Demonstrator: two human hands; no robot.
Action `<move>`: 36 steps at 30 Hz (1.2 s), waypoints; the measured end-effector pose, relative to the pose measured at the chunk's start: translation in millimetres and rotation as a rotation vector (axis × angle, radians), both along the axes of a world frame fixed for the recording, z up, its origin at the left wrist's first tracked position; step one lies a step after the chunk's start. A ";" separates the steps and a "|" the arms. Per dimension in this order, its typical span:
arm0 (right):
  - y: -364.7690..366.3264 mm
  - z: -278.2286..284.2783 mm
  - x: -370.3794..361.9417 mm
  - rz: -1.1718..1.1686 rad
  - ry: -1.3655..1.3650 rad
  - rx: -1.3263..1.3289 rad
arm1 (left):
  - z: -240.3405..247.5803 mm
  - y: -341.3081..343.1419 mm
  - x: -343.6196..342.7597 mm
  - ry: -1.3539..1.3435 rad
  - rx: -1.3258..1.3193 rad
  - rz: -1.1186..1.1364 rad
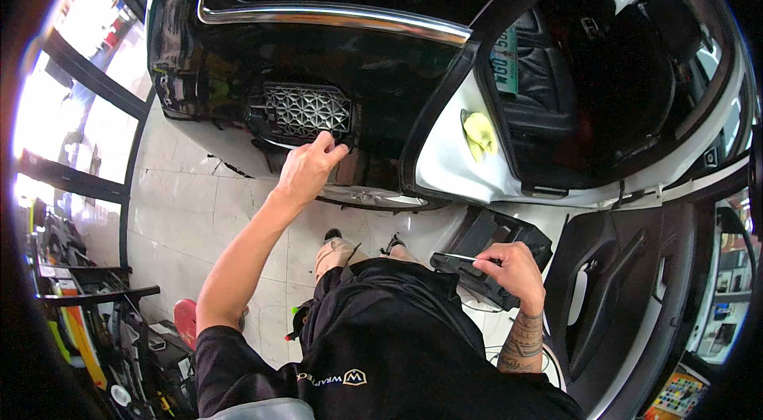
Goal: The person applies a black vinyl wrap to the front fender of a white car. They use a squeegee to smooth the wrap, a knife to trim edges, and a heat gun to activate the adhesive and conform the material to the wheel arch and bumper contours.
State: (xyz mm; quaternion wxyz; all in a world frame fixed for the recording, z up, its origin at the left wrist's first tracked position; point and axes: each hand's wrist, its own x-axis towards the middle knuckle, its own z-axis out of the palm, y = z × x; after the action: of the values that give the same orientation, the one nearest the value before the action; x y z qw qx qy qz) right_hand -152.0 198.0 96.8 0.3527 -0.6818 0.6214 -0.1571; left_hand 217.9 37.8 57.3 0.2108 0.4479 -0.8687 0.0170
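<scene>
My left hand (pixel 308 168) reaches to the dark car's side. Its fingers are pinched at the lower edge of a ribbed, lattice-backed flap (pixel 306 110), which looks like a fuel door standing open. The recess behind that flap is mostly hidden. My right hand (pixel 511 269) is held lower and off to the right, closed around a slim tool (pixel 459 256) with a thin silver shaft pointing left. Most of the tool's handle is covered by my fingers. Glossy black body panel (pixel 381 94) surrounds the flap.
A yellow-green cloth (pixel 479 135) rests on the white door-opening sill. Below it stands a black case-like object (pixel 477 237) on the tiled floor (pixel 207 213). The open car door (pixel 616 285) is at right. Shelves with tools and materials (pixel 87 340) line the left.
</scene>
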 end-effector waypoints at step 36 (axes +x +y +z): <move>3.1 2.1 -11.0 -0.057 0.025 0.000 | -10.3 -11.9 10.0 0.155 -0.161 -0.043</move>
State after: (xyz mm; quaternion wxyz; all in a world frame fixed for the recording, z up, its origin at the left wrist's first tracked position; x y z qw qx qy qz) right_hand -163.0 201.1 98.9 0.3403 -0.6655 0.6451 -0.1585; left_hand 228.0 25.9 47.1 0.3131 0.4108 -0.8550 0.0473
